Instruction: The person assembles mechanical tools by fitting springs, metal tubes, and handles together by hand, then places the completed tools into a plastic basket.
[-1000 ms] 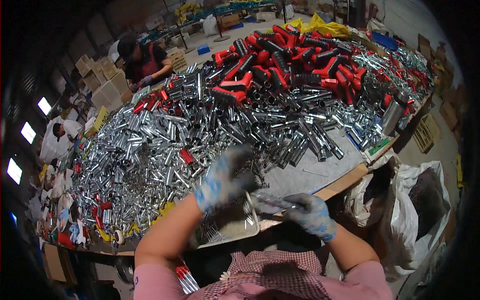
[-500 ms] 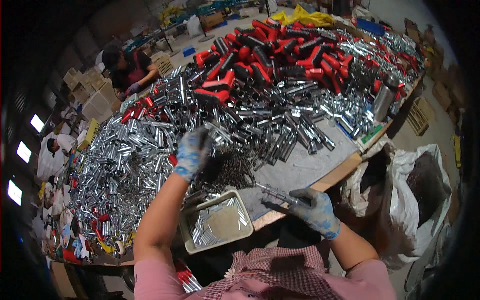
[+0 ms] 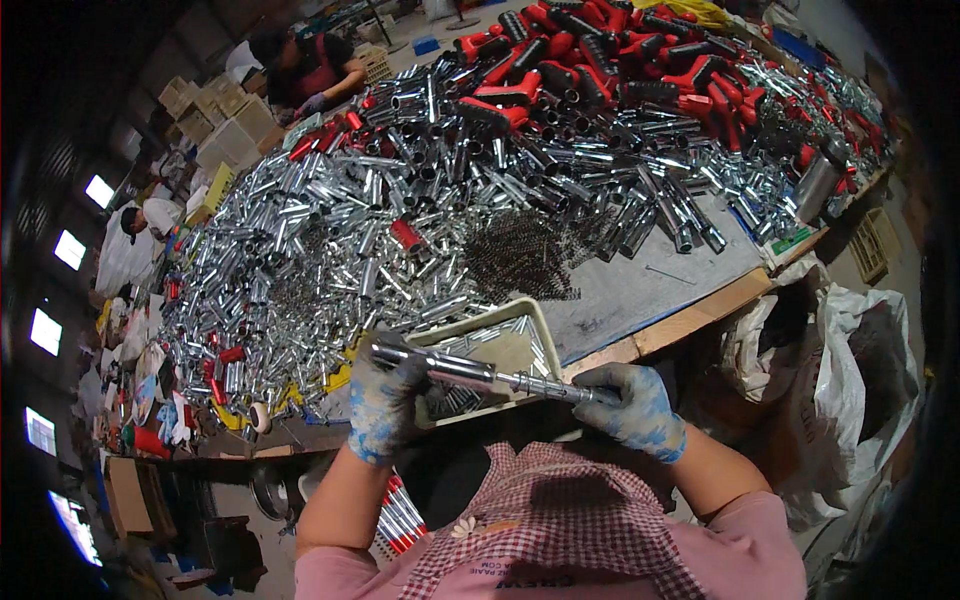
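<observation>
My left hand (image 3: 385,405), in a blue-and-white patterned glove, is closed round a wide chromed metal tube (image 3: 440,365). My right hand (image 3: 635,405), gloved the same way, grips a thinner metal rod with a ribbed, stepped end (image 3: 550,387). The rod's tip meets the tube's open end, and the two lie nearly in one line in front of my chest. Whether the tip is inside the tube, I cannot tell. Just beyond them stands a cream plastic tray (image 3: 543,330) with small silvery pins; the tube partly covers it.
A large heap of chromed tubes (image 3: 330,200) covers the table, with dark springs (image 3: 520,255) at its near side. Red-and-black handles (image 3: 600,60) pile up at the back. White sacks (image 3: 850,370) stand at the right below the wooden table edge (image 3: 690,318). A co-worker (image 3: 315,70) sits far left.
My left hand has come back from the heap, now with a chromed tube in it. My right hand has kept the rod, and the two parts now meet. The view has shifted.
</observation>
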`<state>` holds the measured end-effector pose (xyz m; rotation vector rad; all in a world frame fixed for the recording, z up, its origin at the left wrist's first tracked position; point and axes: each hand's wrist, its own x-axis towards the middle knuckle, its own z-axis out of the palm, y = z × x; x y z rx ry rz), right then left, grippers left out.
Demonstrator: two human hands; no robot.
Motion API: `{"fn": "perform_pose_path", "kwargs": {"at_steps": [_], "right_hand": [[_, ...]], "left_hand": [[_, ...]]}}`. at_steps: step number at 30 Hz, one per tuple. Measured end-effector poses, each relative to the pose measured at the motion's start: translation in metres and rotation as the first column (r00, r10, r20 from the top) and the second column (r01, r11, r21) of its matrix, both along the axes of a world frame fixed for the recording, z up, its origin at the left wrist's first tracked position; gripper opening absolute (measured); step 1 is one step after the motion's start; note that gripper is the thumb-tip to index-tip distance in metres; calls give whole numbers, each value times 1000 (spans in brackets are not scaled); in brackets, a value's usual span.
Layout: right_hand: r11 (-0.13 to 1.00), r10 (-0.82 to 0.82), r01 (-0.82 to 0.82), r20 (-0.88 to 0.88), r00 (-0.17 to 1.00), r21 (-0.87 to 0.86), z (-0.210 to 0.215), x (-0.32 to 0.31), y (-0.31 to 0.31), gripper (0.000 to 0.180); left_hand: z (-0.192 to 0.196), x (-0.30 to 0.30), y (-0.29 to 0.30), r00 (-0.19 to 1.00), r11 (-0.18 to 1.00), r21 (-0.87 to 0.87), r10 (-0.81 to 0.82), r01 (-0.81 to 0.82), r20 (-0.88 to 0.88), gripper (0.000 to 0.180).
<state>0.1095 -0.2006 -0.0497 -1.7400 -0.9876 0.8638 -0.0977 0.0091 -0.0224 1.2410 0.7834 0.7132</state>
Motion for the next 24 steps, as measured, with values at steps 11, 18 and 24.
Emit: {"fn": "perform_pose_path", "kwargs": {"at_steps": [11,18,24], "right_hand": [[923,376,-373,12,927,-97,7,-26,16,72],[856,515,-511,43,856,-78,-23,-15,20,42],[971,206,-206,-11,979,-119,-12,11,1,37]], "left_hand": [[2,-22,-44,838,879,-310,-454,364,-303,29],[-3,14,-33,650,798,-190,-583,572,-488,31],[-44,80,15,531,436,489,29,756,-847,25]]}}
